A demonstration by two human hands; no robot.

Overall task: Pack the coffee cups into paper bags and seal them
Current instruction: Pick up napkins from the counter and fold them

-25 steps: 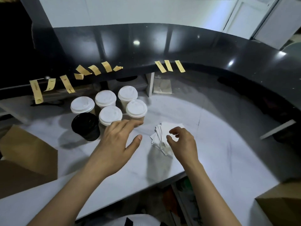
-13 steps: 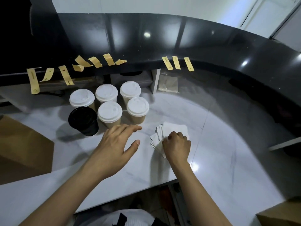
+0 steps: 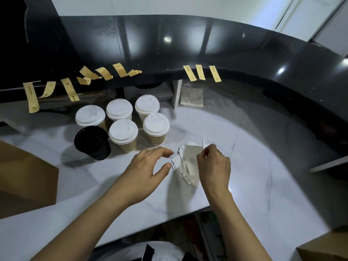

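Coffee cups stand beside napkins, under tape strips.

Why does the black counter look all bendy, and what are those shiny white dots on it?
In the head view, the wide lens bends the black counter into a curve; the white dots are lamp glare on its glossy top. The cups cast soft shadows to the left on the white table.
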